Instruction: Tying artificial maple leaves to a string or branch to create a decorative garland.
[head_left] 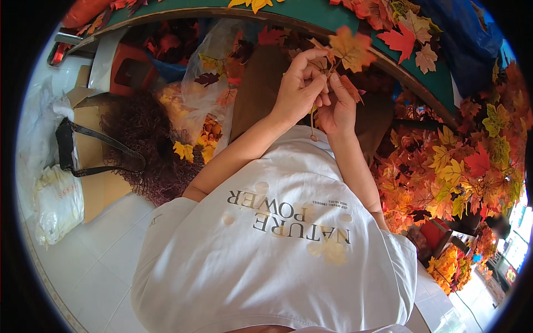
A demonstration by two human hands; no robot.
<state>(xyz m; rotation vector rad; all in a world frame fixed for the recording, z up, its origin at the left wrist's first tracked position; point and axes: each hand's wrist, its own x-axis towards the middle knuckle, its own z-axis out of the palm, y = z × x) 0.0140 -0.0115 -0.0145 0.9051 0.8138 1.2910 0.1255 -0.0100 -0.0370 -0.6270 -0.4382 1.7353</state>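
Right now, your left hand [300, 89] and right hand [341, 111] are meeting around one sprig [350, 51], fingertips pinched nearly together, by the near edge of the table [311, 12]. White floor [105, 266] is showing near left, beside one box [102, 194]; your shirt [266, 277] is bearing dark lettering.

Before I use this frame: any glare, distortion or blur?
Head view, lower-right rim: strong glare washes out detail. Head view, top: fisheye bows the curved-looking green tabletop; underneath sits in shadow. Head view, centre: the bare hands and orange maple-leaf sprig look fairly sharp.
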